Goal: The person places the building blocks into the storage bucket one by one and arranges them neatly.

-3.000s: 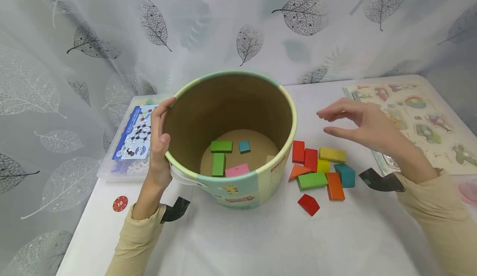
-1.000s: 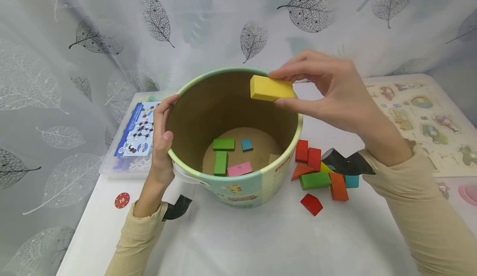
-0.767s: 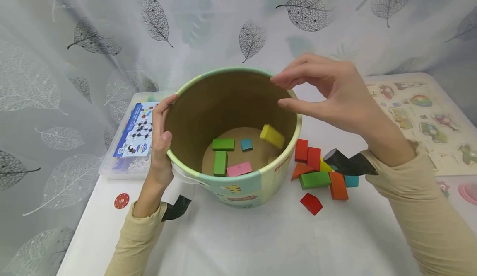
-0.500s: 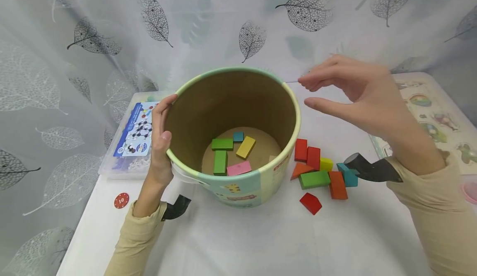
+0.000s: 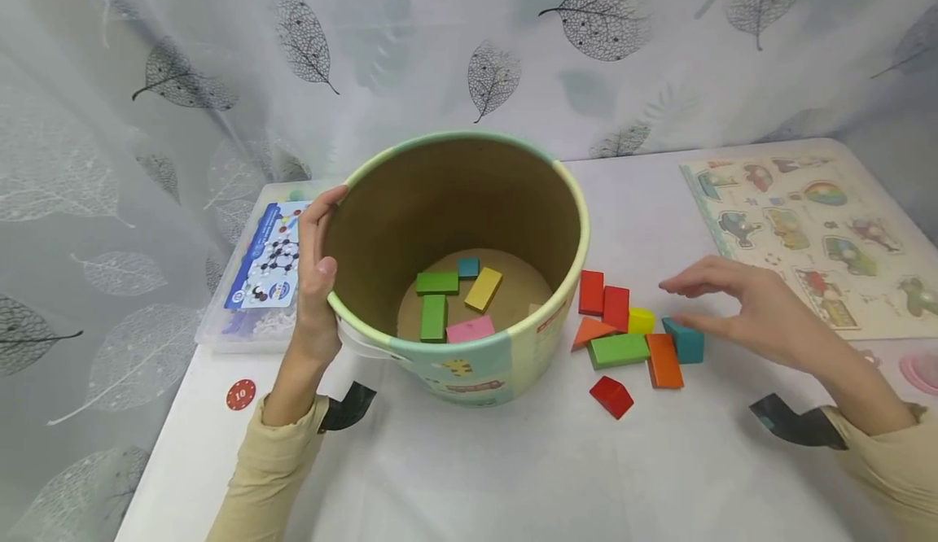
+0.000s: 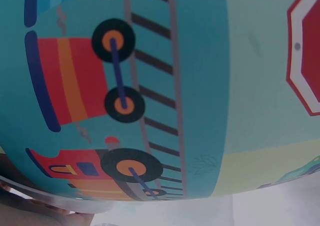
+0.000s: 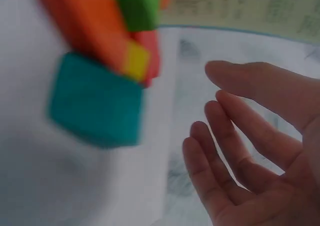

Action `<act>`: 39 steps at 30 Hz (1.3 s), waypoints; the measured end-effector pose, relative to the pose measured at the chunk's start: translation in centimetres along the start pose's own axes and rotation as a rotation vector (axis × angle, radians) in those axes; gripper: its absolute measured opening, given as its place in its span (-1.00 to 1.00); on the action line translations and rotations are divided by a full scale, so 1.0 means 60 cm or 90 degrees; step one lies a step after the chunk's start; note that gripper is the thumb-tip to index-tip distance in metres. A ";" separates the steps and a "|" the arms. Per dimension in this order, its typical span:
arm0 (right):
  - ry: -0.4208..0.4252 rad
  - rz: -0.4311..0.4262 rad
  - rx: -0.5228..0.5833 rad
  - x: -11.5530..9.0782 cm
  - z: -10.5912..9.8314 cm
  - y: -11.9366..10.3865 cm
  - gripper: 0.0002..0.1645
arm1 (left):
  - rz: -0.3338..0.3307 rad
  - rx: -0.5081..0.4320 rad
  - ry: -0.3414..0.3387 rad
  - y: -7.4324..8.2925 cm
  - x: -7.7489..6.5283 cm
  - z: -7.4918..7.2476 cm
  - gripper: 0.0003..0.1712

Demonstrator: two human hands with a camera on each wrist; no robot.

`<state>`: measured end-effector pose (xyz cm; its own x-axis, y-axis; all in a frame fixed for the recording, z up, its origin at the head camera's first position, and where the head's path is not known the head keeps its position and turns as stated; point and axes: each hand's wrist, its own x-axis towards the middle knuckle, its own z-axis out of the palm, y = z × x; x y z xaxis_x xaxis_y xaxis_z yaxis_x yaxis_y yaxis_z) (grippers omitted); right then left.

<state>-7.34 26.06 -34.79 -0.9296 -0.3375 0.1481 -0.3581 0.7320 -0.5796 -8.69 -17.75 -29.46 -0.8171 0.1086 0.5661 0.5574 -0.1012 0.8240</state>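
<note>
My left hand (image 5: 315,281) grips the rim of a large pastel bucket (image 5: 469,379) at its left side. A printed train on the bucket's outer wall fills the left wrist view. On the bucket floor lie two green blocks (image 5: 433,319), a small blue block (image 5: 468,268), a yellow block (image 5: 484,290) and a pink block (image 5: 471,330). My right hand (image 5: 762,314) hovers with thumb and fingers apart beside a teal block (image 5: 687,342), which lies just left of the fingers in the right wrist view. Nothing is between the fingers.
Right of the bucket lie red blocks (image 5: 615,308), a yellow block (image 5: 641,321), a green block (image 5: 619,351) and orange blocks (image 5: 664,361). A picture puzzle board (image 5: 828,241) lies at the back right. A plastic box (image 5: 252,273) and a red chip (image 5: 241,395) are at left.
My right hand took a yellow block over the bucket and let it drop inside, then moved right and down to the teal block. The left hand stays on the rim.
</note>
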 end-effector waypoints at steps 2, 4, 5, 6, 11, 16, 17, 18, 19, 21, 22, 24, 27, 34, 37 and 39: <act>-0.029 0.009 -0.020 -0.014 0.008 0.023 -0.50 | 0.001 0.002 0.002 0.000 0.000 0.000 -0.11; -0.052 0.027 -0.021 -0.024 0.015 0.040 -0.51 | 0.001 0.001 0.003 0.000 0.000 0.000 -0.10; -0.063 0.033 -0.018 -0.026 0.018 0.047 -0.50 | 0.001 -0.001 0.003 0.000 0.000 0.000 -0.10; -0.069 0.036 -0.016 -0.028 0.020 0.053 -0.50 | 0.001 -0.002 0.004 -0.001 0.000 0.001 -0.10; -0.053 0.049 -0.005 -0.018 0.030 0.071 -0.50 | 0.000 -0.004 0.006 -0.002 0.001 0.001 -0.10; -0.019 0.070 -0.025 0.015 0.032 0.077 -0.50 | -0.001 -0.005 0.007 -0.002 0.001 0.002 -0.10; -0.014 0.074 -0.029 0.022 0.032 0.077 -0.50 | -0.001 -0.004 0.006 -0.002 0.001 0.002 -0.10; -0.012 0.083 -0.031 0.028 0.033 0.076 -0.50 | -0.001 -0.002 0.006 -0.002 0.001 0.002 -0.10; -0.013 0.093 -0.031 0.034 0.034 0.074 -0.49 | -0.002 -0.001 0.005 -0.002 0.001 0.002 -0.10; -0.016 0.104 -0.033 0.044 0.038 0.070 -0.47 | -0.001 0.001 0.004 -0.002 0.001 0.002 -0.10; -0.017 0.113 -0.029 0.048 0.041 0.068 -0.46 | -0.001 0.003 0.003 -0.002 0.001 0.002 -0.10; -0.023 0.128 -0.018 0.055 0.047 0.065 -0.44 | -0.001 0.006 0.004 -0.002 0.001 0.001 -0.10; -0.018 0.142 -0.014 0.060 0.052 0.064 -0.43 | -0.004 0.002 0.004 -0.003 0.000 0.001 -0.09; -0.005 0.179 -0.009 0.059 0.049 0.076 -0.41 | 0.000 0.007 0.003 -0.002 0.001 0.000 -0.10; -0.009 0.188 -0.005 0.059 0.043 0.071 -0.41 | 0.003 0.006 0.001 -0.002 0.001 0.000 -0.11; 0.006 0.178 -0.009 0.060 0.032 0.062 -0.42 | 0.002 0.005 0.000 -0.002 0.001 0.000 -0.11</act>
<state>-11.83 26.47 -37.96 -0.9933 -0.1152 -0.0086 -0.0882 0.8041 -0.5880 -8.82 -17.73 -29.50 -0.8154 0.1087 0.5685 0.5611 -0.0932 0.8225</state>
